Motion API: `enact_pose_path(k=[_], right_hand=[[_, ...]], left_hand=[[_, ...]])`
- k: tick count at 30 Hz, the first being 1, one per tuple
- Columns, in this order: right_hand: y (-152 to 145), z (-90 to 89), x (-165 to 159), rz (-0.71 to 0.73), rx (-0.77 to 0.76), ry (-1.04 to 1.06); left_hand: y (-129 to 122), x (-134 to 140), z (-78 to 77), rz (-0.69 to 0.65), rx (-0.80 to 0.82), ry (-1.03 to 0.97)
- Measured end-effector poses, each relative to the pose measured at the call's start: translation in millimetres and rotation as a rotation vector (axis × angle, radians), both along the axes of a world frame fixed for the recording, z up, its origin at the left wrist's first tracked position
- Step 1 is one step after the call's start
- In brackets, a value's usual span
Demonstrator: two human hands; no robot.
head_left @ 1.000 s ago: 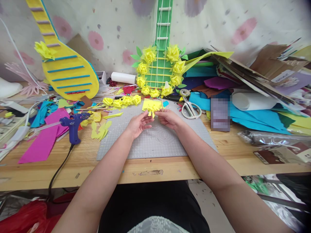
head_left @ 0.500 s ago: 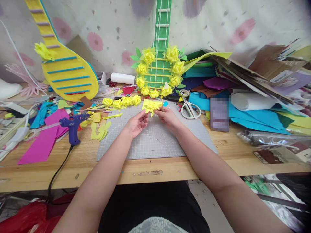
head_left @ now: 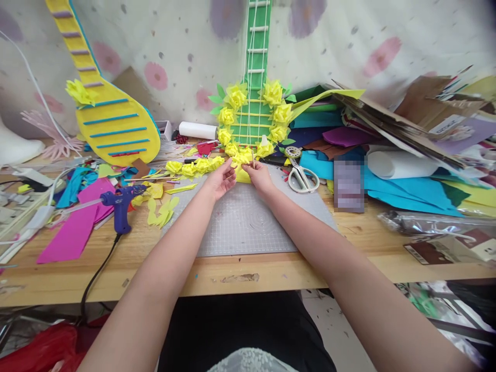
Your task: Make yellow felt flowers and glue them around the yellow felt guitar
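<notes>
A yellow paper flower (head_left: pixel 241 155) is held up between my two hands, its petals overlapping the flowers behind it in view. My left hand (head_left: pixel 223 180) pinches its left side with thumb and forefinger, the other fingers loosely curled. My right hand (head_left: pixel 259 175) is closed at the flower's lower right, and a thin stick (head_left: pixel 253 159) stands up from its fingers. Beneath, a yellow paper piece (head_left: pixel 244 176) lies on the grey cutting mat (head_left: pixel 248 227). Just beyond stands a green guitar-shaped craft (head_left: pixel 253 116) edged with yellow flowers. Several finished paper flowers (head_left: pixel 196 167) lie left of my hands.
Scissors (head_left: pixel 302 175) lie at the mat's right, near blue paper (head_left: pixel 406 194) and piled cardboard (head_left: pixel 387 113). On the left are a blue glue gun (head_left: pixel 121 204) with a cord, magenta paper (head_left: pixel 72 235), yellow petal pieces (head_left: pixel 160 212) and a yellow lute-shaped craft (head_left: pixel 116 126).
Both hands have moved the flower forward and up, towards the green craft. The yellow paper piece now shows below the flower, between my hands. The view has shifted slightly.
</notes>
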State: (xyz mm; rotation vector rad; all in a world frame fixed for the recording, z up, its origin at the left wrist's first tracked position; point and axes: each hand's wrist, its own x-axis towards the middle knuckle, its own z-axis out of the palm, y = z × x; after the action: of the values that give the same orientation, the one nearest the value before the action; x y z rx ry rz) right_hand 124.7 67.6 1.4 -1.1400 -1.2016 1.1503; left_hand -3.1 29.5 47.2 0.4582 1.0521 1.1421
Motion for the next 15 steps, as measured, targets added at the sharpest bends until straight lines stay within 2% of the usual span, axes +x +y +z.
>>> enact_pose_path(k=[6,10,15], right_hand=[[0.0,-13.1,0.8,-0.057,0.093,-0.085],[-3.7,-13.3,1.7,-0.058,0.13,-0.158],[-5.5,-12.6,1.2,-0.001,0.148,-0.146]], left_hand=[[-4.3,7.1,-9.1,0.076,-0.007,-0.011],[-10.4,6.9,-9.7,0.122,0.027,0.002],[-15.3,5.3,-9.5,0.1,-0.008,-0.045]])
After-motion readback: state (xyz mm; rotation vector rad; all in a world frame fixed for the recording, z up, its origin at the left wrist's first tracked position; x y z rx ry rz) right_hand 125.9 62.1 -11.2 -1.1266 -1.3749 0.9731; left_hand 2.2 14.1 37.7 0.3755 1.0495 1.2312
